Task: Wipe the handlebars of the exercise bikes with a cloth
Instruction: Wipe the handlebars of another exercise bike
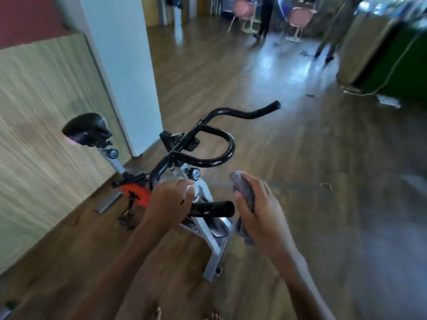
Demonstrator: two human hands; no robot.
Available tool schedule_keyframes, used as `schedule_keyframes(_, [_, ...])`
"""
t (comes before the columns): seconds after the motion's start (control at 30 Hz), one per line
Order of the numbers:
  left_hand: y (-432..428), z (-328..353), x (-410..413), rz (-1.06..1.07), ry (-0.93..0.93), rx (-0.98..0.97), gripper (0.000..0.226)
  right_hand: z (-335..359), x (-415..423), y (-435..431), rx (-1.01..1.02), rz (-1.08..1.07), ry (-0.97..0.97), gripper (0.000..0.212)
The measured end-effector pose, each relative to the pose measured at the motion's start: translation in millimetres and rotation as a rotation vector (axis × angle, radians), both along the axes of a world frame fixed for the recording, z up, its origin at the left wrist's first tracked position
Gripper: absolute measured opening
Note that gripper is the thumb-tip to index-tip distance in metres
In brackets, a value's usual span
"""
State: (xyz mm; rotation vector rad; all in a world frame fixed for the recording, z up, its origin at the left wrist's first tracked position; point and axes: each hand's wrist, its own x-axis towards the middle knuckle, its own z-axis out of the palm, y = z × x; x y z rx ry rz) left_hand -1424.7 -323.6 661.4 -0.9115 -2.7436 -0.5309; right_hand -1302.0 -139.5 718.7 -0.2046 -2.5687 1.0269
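One set of handlebars (231, 144) seemed largely unwiped: at lower centre the left hand (171, 197) curled round its near end, the right hand (258, 211) clutching the cloth (245, 192) beside it.

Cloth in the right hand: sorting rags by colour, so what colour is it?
Grey with a purplish tinge; the cloth shows best in the head view.

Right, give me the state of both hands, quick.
Left hand: grips the handlebar.
Right hand: holds the cloth, clear of the bar.
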Motion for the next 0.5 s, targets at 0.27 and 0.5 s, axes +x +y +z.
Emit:
schedule_keyframes(0.27, [-15.0, -35.6, -32.4, -0.208, 0.074, 0.047, 0.042, -44.3, -3.8, -69.1, 0.378, -0.312, 0.185, 0.038])
schedule_keyframes(0.5, [-23.0, -41.0, -37.7, -0.338, 0.147, 0.088, 0.043, -25.7, -19.8, -85.2, 0.078, -0.497, 0.062, 0.028])
